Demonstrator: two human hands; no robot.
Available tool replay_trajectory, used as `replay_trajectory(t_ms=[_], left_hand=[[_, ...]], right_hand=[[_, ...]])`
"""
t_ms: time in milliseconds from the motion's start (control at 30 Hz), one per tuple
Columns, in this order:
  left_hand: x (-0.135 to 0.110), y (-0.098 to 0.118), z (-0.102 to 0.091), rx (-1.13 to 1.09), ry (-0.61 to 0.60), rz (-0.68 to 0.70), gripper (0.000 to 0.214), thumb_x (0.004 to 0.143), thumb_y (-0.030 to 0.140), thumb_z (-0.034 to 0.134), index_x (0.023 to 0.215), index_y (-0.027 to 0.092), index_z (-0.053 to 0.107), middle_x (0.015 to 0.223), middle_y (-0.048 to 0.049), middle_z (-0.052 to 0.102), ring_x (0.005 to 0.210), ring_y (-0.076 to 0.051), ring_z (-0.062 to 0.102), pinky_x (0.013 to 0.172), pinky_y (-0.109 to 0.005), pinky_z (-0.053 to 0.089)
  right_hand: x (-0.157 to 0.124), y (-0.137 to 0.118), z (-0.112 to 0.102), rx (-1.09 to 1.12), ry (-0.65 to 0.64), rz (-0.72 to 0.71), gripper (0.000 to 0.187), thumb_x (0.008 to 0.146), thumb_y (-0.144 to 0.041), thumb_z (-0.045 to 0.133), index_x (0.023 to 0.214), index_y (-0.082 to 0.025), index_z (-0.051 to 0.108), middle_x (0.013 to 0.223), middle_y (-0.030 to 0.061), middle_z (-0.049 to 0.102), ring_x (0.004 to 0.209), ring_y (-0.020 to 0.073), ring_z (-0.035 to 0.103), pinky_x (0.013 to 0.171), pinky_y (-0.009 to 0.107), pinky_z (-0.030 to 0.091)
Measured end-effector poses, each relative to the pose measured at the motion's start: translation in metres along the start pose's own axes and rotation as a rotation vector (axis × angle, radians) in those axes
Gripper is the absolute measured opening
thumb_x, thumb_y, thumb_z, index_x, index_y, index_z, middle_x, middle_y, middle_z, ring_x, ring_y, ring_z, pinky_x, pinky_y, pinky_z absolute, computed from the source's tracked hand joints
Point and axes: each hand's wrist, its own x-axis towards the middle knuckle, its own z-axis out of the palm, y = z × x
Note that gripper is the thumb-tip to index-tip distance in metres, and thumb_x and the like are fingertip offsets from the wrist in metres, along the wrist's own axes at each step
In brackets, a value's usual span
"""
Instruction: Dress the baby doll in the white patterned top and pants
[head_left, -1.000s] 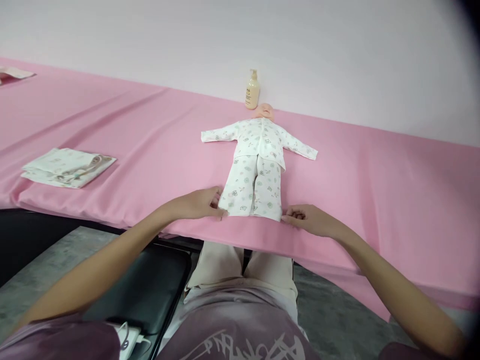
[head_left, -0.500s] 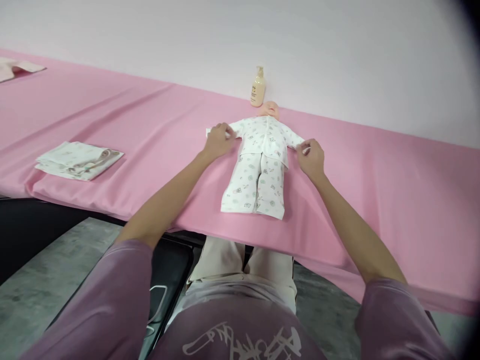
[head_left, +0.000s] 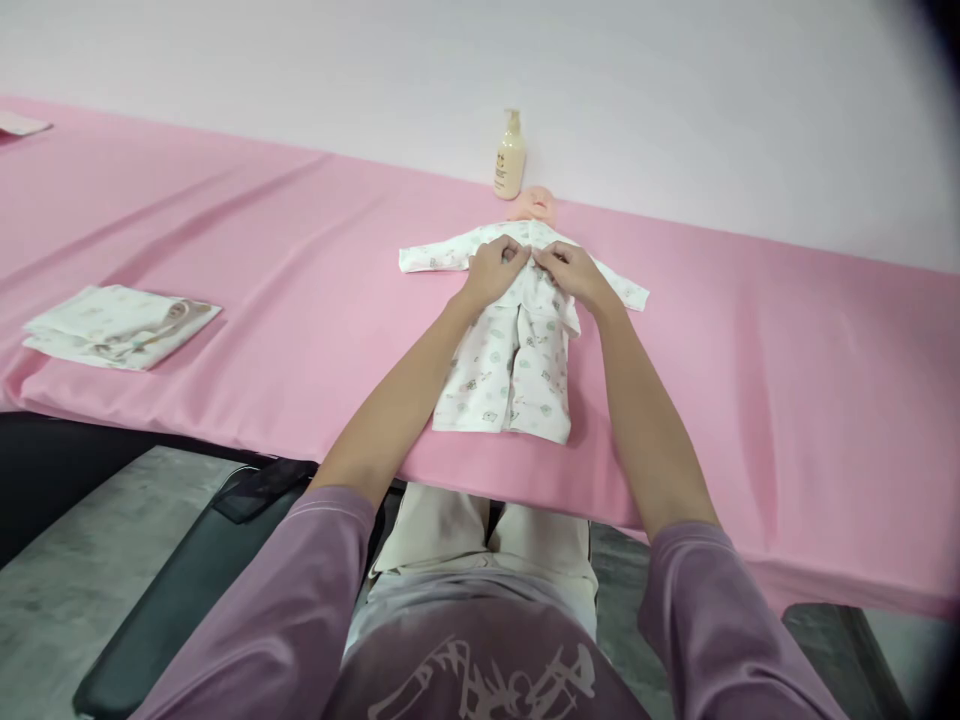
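Observation:
A baby doll (head_left: 537,203) lies on its back, wearing a white printed top (head_left: 450,250) and matching printed trousers (head_left: 487,380). Both sleeves of the top stretch out sideways. My left hand (head_left: 496,268) pinches the front of the top near the centre, below the doll's neck. From the other side my right hand (head_left: 574,272) pinches the same front opening, its fingertips close to those of the left. The bit of cloth between my fingers is mostly hidden.
A cream pump bottle (head_left: 510,160) stands by the wall behind the doll's head. On the left lies a folded printed cloth (head_left: 112,325). The pink-covered table (head_left: 300,280) ends close to my legs, with a dark stool (head_left: 187,580) below.
Both hands have moved inward from the sleeve ends to the middle of the top's chest. The sleeves now lie free on the table. My view has shifted slightly.

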Motion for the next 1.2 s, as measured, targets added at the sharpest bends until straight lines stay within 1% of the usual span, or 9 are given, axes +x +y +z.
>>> replay_trajectory(t_ms=[100, 167, 267, 400, 500, 600, 833, 1033, 1200], left_hand=[[-0.005, -0.001, -0.001, -0.003, -0.003, 0.050, 0.029, 0.114, 0.040, 0.073, 0.091, 0.023, 0.066, 0.093, -0.0043, 0.071, 0.094, -0.023, 0.064, 0.096, -0.038, 0.049], [-0.009, 0.000, -0.002, 0.002, -0.012, 0.071, 0.026, 0.112, 0.040, 0.076, 0.094, 0.022, 0.068, 0.098, -0.0060, 0.073, 0.102, -0.025, 0.066, 0.103, -0.039, 0.050], [-0.012, -0.001, -0.003, 0.006, -0.019, 0.082, 0.021, 0.110, 0.038, 0.078, 0.099, 0.022, 0.071, 0.104, -0.0076, 0.076, 0.111, -0.027, 0.067, 0.110, -0.042, 0.050], [-0.009, -0.007, -0.003, -0.031, -0.043, 0.086, 0.010, 0.107, 0.028, 0.076, 0.100, 0.021, 0.074, 0.108, -0.0076, 0.077, 0.111, -0.026, 0.069, 0.115, -0.042, 0.050], [-0.005, -0.014, 0.000, -0.065, -0.045, 0.088, 0.007, 0.108, 0.027, 0.074, 0.103, 0.022, 0.076, 0.108, -0.0071, 0.077, 0.112, -0.026, 0.070, 0.115, -0.040, 0.050], [-0.004, -0.019, 0.002, -0.080, -0.037, 0.096, 0.009, 0.109, 0.027, 0.072, 0.103, 0.022, 0.076, 0.107, -0.0073, 0.078, 0.111, -0.026, 0.070, 0.113, -0.039, 0.051], [-0.006, -0.016, 0.002, -0.070, -0.033, 0.065, 0.013, 0.112, 0.031, 0.073, 0.102, 0.023, 0.073, 0.110, -0.0064, 0.077, 0.111, -0.025, 0.069, 0.111, -0.038, 0.049], [-0.007, -0.016, 0.004, -0.085, -0.018, 0.100, 0.013, 0.111, 0.028, 0.072, 0.100, 0.023, 0.073, 0.104, -0.0065, 0.075, 0.106, -0.025, 0.067, 0.107, -0.039, 0.050], [-0.006, -0.017, 0.003, -0.094, -0.033, 0.137, 0.015, 0.111, 0.030, 0.072, 0.098, 0.024, 0.072, 0.102, -0.0071, 0.074, 0.104, -0.026, 0.069, 0.106, -0.041, 0.051]], right_hand=[[-0.006, -0.003, -0.008, 0.029, -0.077, 0.000, 0.046, 0.108, -0.063, 0.082, 0.091, -0.022, 0.073, 0.086, 0.0032, 0.064, 0.086, 0.0180, 0.058, 0.083, 0.030, 0.052], [-0.009, -0.007, -0.011, 0.042, -0.095, 0.013, 0.048, 0.102, -0.065, 0.089, 0.091, -0.021, 0.074, 0.083, 0.0024, 0.062, 0.085, 0.0180, 0.057, 0.082, 0.030, 0.051], [-0.011, -0.012, -0.010, 0.064, -0.085, 0.033, 0.044, 0.098, -0.058, 0.096, 0.090, -0.020, 0.074, 0.081, 0.0012, 0.061, 0.083, 0.0170, 0.056, 0.082, 0.031, 0.051], [-0.010, -0.012, -0.006, 0.065, -0.065, 0.039, 0.038, 0.100, -0.050, 0.096, 0.092, -0.019, 0.075, 0.080, 0.0011, 0.059, 0.083, 0.0173, 0.057, 0.084, 0.032, 0.052], [-0.009, -0.008, -0.004, 0.066, -0.060, 0.043, 0.036, 0.098, -0.048, 0.098, 0.097, -0.019, 0.077, 0.081, 0.0012, 0.061, 0.085, 0.0179, 0.058, 0.085, 0.033, 0.055], [-0.006, -0.004, -0.003, 0.063, -0.044, 0.048, 0.035, 0.096, -0.047, 0.099, 0.098, -0.020, 0.077, 0.083, 0.0017, 0.063, 0.083, 0.0176, 0.057, 0.084, 0.033, 0.056], [-0.005, -0.003, -0.003, 0.075, -0.035, 0.054, 0.035, 0.093, -0.045, 0.101, 0.099, -0.020, 0.078, 0.085, 0.0020, 0.065, 0.081, 0.0171, 0.055, 0.082, 0.033, 0.056], [-0.010, -0.007, -0.004, 0.089, -0.025, 0.064, 0.021, 0.099, -0.031, 0.095, 0.101, -0.017, 0.080, 0.084, 0.0014, 0.063, 0.081, 0.0158, 0.056, 0.088, 0.035, 0.057], [-0.011, -0.006, -0.007, 0.113, -0.038, 0.065, 0.027, 0.095, -0.036, 0.099, 0.100, -0.018, 0.079, 0.083, 0.0026, 0.066, 0.083, 0.0175, 0.058, 0.085, 0.036, 0.059]])
